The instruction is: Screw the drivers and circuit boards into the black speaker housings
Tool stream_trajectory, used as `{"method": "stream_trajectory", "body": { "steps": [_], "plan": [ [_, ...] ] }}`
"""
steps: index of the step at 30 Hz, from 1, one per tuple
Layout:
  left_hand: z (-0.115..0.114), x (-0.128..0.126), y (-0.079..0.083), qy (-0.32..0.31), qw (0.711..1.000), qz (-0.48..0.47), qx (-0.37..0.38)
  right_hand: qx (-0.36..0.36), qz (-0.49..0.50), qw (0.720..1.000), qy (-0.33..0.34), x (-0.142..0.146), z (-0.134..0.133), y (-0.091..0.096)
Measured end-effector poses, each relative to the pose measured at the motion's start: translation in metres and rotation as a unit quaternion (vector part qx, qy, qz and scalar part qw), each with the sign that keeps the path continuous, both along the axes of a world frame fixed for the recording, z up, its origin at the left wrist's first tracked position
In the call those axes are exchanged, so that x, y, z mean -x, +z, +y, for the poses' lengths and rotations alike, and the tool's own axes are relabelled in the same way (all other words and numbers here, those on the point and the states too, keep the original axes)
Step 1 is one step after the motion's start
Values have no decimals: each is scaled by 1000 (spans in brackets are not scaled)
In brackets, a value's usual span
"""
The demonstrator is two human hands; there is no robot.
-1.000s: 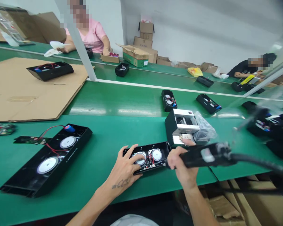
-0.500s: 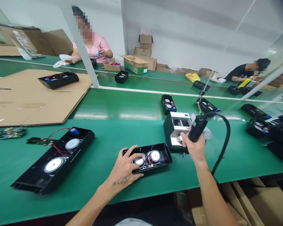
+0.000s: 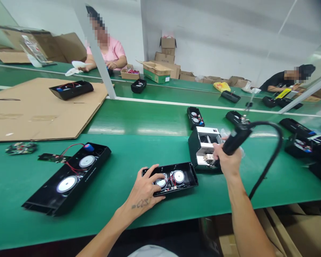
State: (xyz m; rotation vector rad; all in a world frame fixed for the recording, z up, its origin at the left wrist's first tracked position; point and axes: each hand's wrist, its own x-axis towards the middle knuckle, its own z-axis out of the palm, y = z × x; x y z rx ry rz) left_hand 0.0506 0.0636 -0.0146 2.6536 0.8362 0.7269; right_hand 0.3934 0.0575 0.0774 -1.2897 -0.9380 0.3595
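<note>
Left hand [image 3: 144,189], fingers spread and pressed flat without gripping, on the left half of the small black plastic speaker shell [image 3: 187,175], which lies open side up near the front edge of the green bench [image 3: 128,153]. Right hand [image 3: 226,162], just beyond that shell's right end, clenched around a black pen-shaped power screwdriver [image 3: 237,139] pointed down at the white-and-black metal box [image 3: 200,142] standing directly behind the shell. A longer black speaker housing [image 3: 69,180] with red wires lies well left of the shell.
</note>
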Motion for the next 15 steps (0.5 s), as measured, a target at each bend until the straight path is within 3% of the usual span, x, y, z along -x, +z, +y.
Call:
{"method": "stream_trajectory", "body": {
  "steps": [4,9,12,15],
  "plan": [
    [-1,0,0,8,1000,3,15,66,94,984,133,28,-28,-1],
    [-4,0,3,4,1000,24,17,-52,153,955,249,99,-57,9],
    [-5,0,2,4,999,28,18,-106,152,940,288,140,-56,11],
    [-7,0,1,5,1000,24,17,-108,139,933,314,165,-48,4]
  ]
}}
